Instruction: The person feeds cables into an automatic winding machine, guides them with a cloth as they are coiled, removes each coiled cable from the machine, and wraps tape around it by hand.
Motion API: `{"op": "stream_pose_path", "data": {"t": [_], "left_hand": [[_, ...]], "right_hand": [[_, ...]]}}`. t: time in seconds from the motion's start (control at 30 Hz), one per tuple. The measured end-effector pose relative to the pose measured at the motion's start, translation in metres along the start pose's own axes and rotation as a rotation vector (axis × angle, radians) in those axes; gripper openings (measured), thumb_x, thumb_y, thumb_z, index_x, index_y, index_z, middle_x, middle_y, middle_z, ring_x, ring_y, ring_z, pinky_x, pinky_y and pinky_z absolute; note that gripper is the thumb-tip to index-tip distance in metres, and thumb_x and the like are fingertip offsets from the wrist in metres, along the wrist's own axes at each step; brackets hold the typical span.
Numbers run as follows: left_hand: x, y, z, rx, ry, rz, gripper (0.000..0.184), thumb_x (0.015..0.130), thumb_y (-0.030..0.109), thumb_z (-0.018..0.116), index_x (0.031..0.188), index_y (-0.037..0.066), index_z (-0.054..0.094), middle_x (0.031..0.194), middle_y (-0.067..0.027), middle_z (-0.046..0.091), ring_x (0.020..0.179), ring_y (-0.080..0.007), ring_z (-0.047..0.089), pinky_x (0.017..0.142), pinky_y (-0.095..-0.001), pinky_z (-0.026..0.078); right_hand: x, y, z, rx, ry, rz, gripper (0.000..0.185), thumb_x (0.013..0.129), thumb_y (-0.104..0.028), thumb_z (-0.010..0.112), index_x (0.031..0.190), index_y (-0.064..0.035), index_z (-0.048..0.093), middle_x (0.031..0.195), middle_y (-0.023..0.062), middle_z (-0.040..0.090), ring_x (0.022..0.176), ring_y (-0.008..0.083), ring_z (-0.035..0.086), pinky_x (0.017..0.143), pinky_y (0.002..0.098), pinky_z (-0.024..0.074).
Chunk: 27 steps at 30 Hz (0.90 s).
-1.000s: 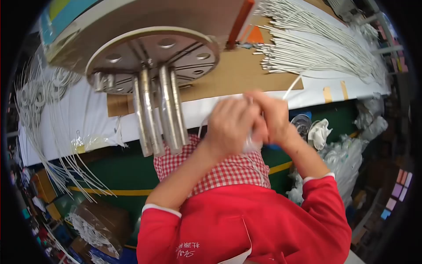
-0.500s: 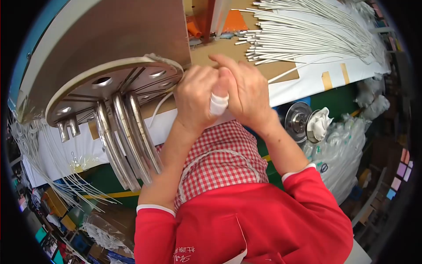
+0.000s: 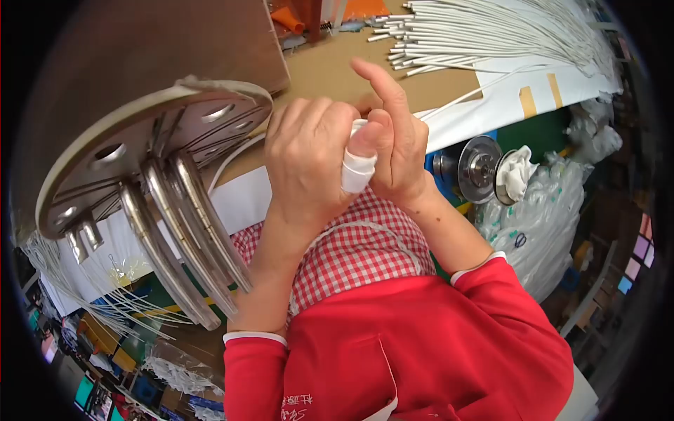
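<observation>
My left hand [image 3: 309, 151] is closed in a fist, and its thumb is wrapped in white tape [image 3: 358, 168]. Against it on the right, my right hand [image 3: 400, 144] has its index finger stretched up, while its other fingers curl in. A thin white cable [image 3: 235, 152] runs behind my left hand on one side. On the other side, a white cable [image 3: 453, 107] enters at my right hand. The stretch between the hands is hidden by the fingers. Left of my hands stands a round metal plate [image 3: 158, 123] with holes and bent metal tubes [image 3: 200, 224] hanging below it.
A thick bundle of white cables [image 3: 463, 35] lies at the back right of the table. More cables [image 3: 91, 295] hang off the left side. Brown cardboard [image 3: 330, 70] covers part of the tabletop. Metal discs [image 3: 481, 168] and plastic bags [image 3: 540, 224] are at the right.
My right index finger has lifted and stretched upward, away from the left hand. The view has shifted, so the metal plate appears lower and further left.
</observation>
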<state>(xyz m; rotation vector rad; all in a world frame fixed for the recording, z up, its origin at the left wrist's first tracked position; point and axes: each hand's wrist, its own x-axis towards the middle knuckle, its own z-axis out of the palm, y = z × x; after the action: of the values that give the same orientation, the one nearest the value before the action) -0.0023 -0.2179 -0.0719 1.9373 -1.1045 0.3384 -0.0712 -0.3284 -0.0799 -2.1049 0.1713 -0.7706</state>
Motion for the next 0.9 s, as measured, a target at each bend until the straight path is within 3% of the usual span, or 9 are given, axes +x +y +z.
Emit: {"op": "stream_pose_path", "data": {"t": [0.23,0.27,0.37,0.4,0.43,0.5,0.6,0.7,0.9], "left_hand": [[-0.037,0.005,-0.002,-0.158,-0.035,0.016,0.046,0.098,0.036,0.047,0.064,0.005,0.048,0.058,-0.0099,0.046,0.05,-0.0283,0.046,0.049,-0.0382,0.033],[-0.031,-0.001,-0.006,-0.197,-0.052,-0.032,0.031,0.082,0.031,0.063,0.065,0.006,0.056,0.062,-0.0071,0.056,0.056,-0.0263,0.055,0.053,-0.0359,0.041],[-0.021,0.002,-0.006,-0.492,-0.059,-0.533,0.04,0.091,0.039,0.056,0.073,0.003,0.057,0.066,-0.0103,0.056,0.06,-0.0304,0.057,0.055,-0.0391,0.043],[-0.019,0.005,0.01,-0.24,0.133,-0.282,0.048,0.096,0.047,0.047,0.084,0.001,0.057,0.073,-0.013,0.056,0.064,-0.0329,0.057,0.057,-0.0416,0.044],[-0.022,0.014,0.014,-0.243,0.201,-0.279,0.045,0.096,0.046,0.047,0.095,0.002,0.056,0.079,-0.0146,0.056,0.065,-0.0342,0.056,0.057,-0.0422,0.043],[-0.031,0.014,0.017,-0.277,0.237,-0.282,0.041,0.094,0.042,0.051,0.088,0.002,0.058,0.072,-0.0133,0.054,0.063,-0.0343,0.055,0.057,-0.0417,0.042],[-0.029,0.003,0.01,-0.199,0.035,-0.152,0.033,0.093,0.032,0.054,0.08,0.003,0.06,0.067,-0.0123,0.054,0.061,-0.0334,0.054,0.056,-0.0413,0.042],[-0.01,-0.004,0.011,-0.206,0.074,-0.112,0.031,0.093,0.024,0.054,0.071,0.003,0.059,0.063,-0.0115,0.055,0.059,-0.0321,0.054,0.055,-0.0418,0.042],[0.003,0.0,-0.001,-0.035,-0.017,-0.136,0.027,0.091,0.017,0.054,0.069,0.002,0.059,0.064,-0.0155,0.058,0.06,-0.0353,0.057,0.057,-0.0455,0.046]], "right_hand": [[-0.023,0.0,0.002,0.064,-0.018,-0.159,0.023,0.086,-0.009,0.05,0.095,0.0056,0.065,0.083,0.0166,0.068,0.058,0.0282,0.06,0.054,0.0363,0.0482],[-0.018,-0.002,0.004,0.019,-0.037,-0.135,0.022,0.086,-0.009,0.051,0.096,0.0055,0.065,0.082,0.0163,0.068,0.058,0.0282,0.06,0.053,0.036,0.048],[0.014,-0.006,0.011,0.02,-0.017,0.004,0.022,0.087,-0.009,0.052,0.098,0.005,0.064,0.079,0.0154,0.067,0.056,0.0273,0.06,0.052,0.035,0.0472],[0.022,-0.005,0.012,0.111,0.032,0.122,0.022,0.088,-0.01,0.052,0.099,0.0048,0.064,0.078,0.0151,0.066,0.055,0.0264,0.06,0.051,0.0346,0.0469],[0.029,-0.005,0.014,0.204,0.082,0.234,0.023,0.089,-0.01,0.051,0.101,0.0046,0.064,0.077,0.0149,0.066,0.054,0.0255,0.059,0.051,0.0342,0.0465],[0.017,0.004,0.02,0.024,0.156,-0.04,0.026,0.093,-0.011,0.045,0.102,0.0045,0.064,0.079,0.0149,0.067,0.053,0.0216,0.06,0.052,0.0328,0.0468],[-0.012,0.001,0.005,0.123,0.054,0.12,0.027,0.094,-0.012,0.044,0.104,0.006,0.062,0.083,0.016,0.068,0.056,0.0253,0.061,0.054,0.0335,0.0487],[0.001,0.01,0.003,-0.122,-0.007,-0.142,0.025,0.094,-0.014,0.046,0.104,0.0017,0.063,0.078,0.0152,0.067,0.057,0.0279,0.062,0.054,0.0362,0.0494],[0.019,-0.002,0.002,-0.221,-0.072,-0.029,0.025,0.095,-0.015,0.045,0.109,-0.0057,0.064,0.073,0.0159,0.065,0.061,0.0297,0.065,0.054,0.0377,0.0501]]}}
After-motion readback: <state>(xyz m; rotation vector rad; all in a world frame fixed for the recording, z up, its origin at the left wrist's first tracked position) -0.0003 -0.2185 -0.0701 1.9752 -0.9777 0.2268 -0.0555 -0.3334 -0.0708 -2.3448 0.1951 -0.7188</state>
